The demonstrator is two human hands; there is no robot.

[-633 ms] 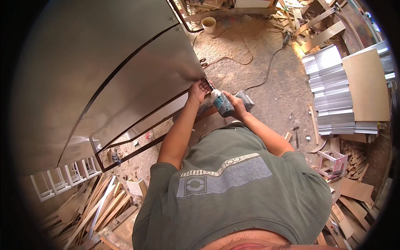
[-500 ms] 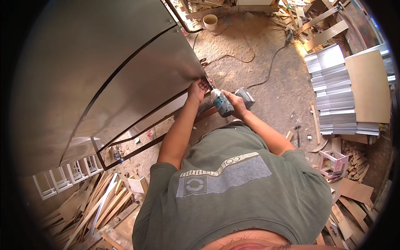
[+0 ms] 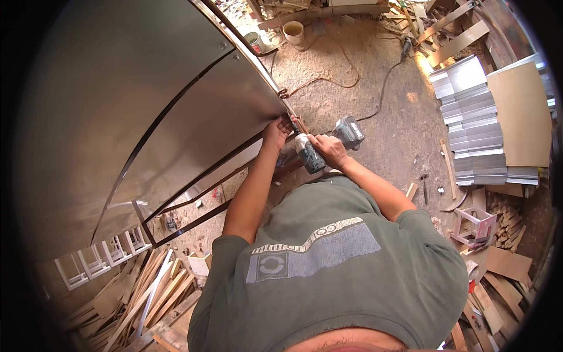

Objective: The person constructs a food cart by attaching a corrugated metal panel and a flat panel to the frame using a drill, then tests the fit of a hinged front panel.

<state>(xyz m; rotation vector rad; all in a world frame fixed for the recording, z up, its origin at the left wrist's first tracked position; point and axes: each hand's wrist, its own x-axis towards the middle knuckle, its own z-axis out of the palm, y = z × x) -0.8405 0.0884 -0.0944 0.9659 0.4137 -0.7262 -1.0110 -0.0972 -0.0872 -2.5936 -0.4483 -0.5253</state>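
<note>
Turned slightly since the earlier frame, the power drill is seen near the head view's centre, its battery toward two o'clock. It is clasped in the grip of the right hand. At its ten o'clock, the left hand is held by the grey panel; whether anything is pinched in its grip cannot be told.

I see the panel walling off the space left of the left hand; the drill and right hand crowd its right. Beyond the battery, I could pass above the floor as far as the metal sheets, though a cord lies across it.
</note>
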